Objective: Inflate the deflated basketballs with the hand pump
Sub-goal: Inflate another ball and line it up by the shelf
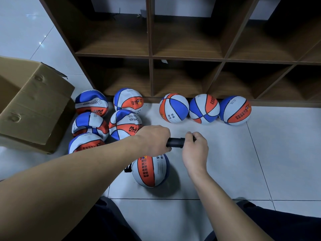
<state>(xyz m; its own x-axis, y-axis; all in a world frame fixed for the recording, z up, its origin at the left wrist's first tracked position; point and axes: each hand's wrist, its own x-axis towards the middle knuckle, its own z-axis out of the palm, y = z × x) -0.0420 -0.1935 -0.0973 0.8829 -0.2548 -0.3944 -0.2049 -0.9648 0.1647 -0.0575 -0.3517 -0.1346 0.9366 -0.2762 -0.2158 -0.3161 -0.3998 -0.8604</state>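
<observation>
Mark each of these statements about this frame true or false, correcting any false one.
1. Both hands grip the black pump. True: the left hand and the right hand hold it at either end.
2. Three round balls line the shelf base. True.
3. The cardboard box stands at the right. False: it is at the left.
4. The shelf unit holds basketballs. False: no balls show in its compartments.
5. The ball under the hands lies on the floor. True.

"CHILDREN" upside down on deflated ball (125, 124); other print illegible.
</observation>
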